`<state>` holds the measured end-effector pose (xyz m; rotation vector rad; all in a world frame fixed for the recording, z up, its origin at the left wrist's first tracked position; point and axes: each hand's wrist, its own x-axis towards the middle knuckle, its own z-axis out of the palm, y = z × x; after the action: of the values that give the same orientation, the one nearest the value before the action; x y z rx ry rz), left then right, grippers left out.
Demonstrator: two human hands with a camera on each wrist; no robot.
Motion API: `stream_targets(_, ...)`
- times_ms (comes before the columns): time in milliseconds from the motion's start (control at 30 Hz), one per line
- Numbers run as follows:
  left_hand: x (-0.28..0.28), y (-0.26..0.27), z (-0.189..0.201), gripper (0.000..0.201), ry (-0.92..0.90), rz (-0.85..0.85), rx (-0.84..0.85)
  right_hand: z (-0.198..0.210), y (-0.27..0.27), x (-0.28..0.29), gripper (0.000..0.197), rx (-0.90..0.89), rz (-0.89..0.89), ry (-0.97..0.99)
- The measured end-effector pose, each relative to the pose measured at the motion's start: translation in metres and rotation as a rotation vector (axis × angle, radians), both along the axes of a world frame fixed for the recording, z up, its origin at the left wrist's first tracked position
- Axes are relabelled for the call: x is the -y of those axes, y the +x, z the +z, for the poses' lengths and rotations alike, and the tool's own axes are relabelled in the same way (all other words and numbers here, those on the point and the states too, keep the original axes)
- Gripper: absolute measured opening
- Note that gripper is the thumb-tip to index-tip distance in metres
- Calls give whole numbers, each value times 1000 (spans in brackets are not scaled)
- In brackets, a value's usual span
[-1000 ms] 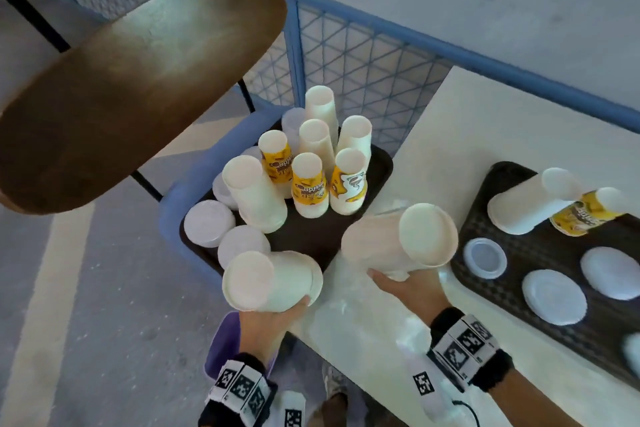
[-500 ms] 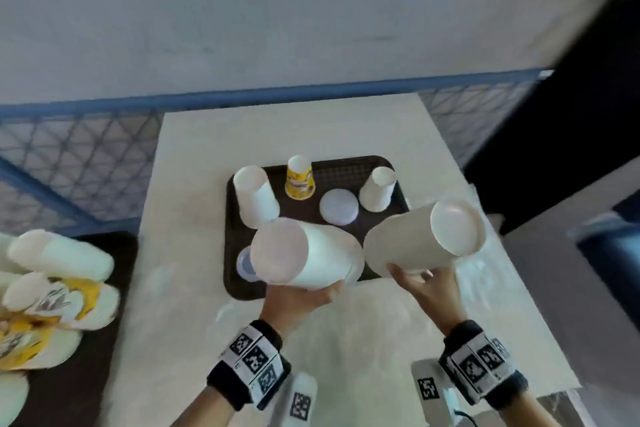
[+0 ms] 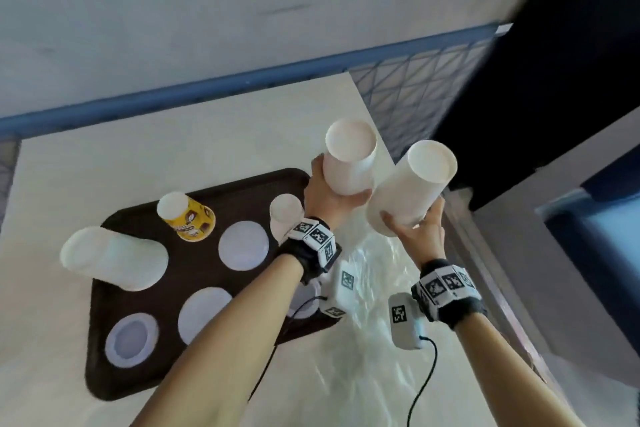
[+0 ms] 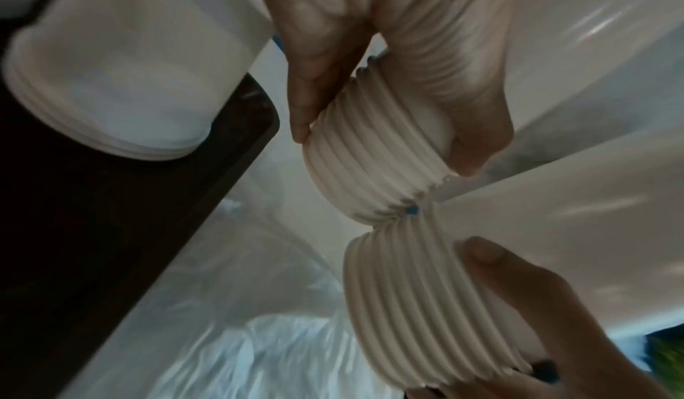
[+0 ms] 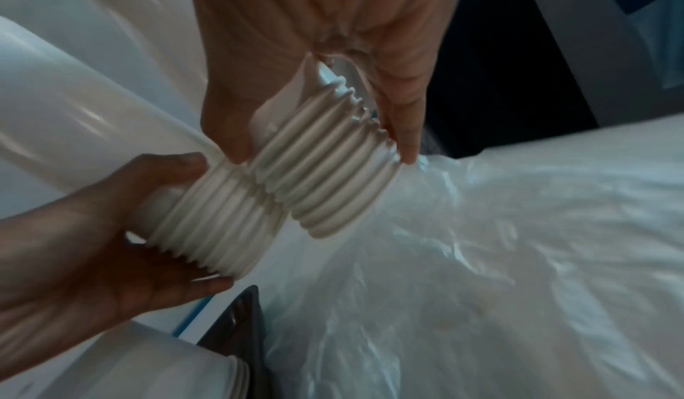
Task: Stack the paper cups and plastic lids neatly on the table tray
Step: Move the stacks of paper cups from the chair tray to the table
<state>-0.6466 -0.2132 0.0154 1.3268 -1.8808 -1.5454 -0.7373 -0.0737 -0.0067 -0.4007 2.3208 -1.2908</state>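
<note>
So both hands are full here. The left hand (image 3: pixel 327 196) is wrapped around the rim end of one nested white cup stack (image 3: pixel 349 156), and the right hand (image 3: pixel 417 232) is curled around the rim end of a second cup stack (image 3: pixel 412 189). Both stacks are held up in the air, bottoms pointing up, past the far right corner of the dark tray (image 3: pixel 104 374). In the wrist views the ribbed rim ends (image 4: pixel 374 168) look like they're touching or nearly so.

Biggest risk imo: each grip only catches the bottom few rims, so if either stack tips, the upper cups could slide off and roll across the tabletop (image 3: pixel 138 149) or over its right edge, which is close by.

Second thing, the tray is already busy: a tall white stack (image 3: pixel 110 258) leaning over, a yellow cup (image 3: pixel 187 218), a small white cup (image 3: pixel 285 215) and several flat lids (image 3: pixel 243 245). Setting these two down carelessly could bump that leaning stack or land on a lid and wobble.

Also there's crinkly clear plastic (image 3: pixel 367 357) just beside the tray, which looks slippery to set anything on.
</note>
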Motion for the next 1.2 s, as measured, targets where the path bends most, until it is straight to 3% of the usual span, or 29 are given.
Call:
stream_targets(300,19,-25,-42,88,35,31,90,-31,7,5,112,40,12,4)
stream_targets(433,14,-14,-39,124,73,31,46,-25,14,-2,121,51,24,9)
stream_targets(467,11,-7,-34,128,61,26,16,-21,17,-6,122,37,4,10)
stream_targets(533,1,18,-16,118,-23,3,-56,-12,32,-17,114,-15,-68,20)
stream_targets(633,-15,82,15,74,-247,-32,-202,5,77,-29,92,-107,-116,-71)
stream_targets(700,-21,141,32,46,-324,-38,-239,15,116,-29,79,-115,22,-119)
stream_targets(767,-24,208,45,34,-345,6,-210,21,156,-19,65,-107,239,-155)
stream_targets(967,-43,435,46,20,-345,368,-67,49,319,51,31,-45,761,-250)
stream_targets(1067,-58,534,31,17,-324,545,-13,49,408,88,35,-85,944,-287)
stream_targets(1200,-70,634,15,28,-233,800,5,36,517,123,50,-23,1091,-218)
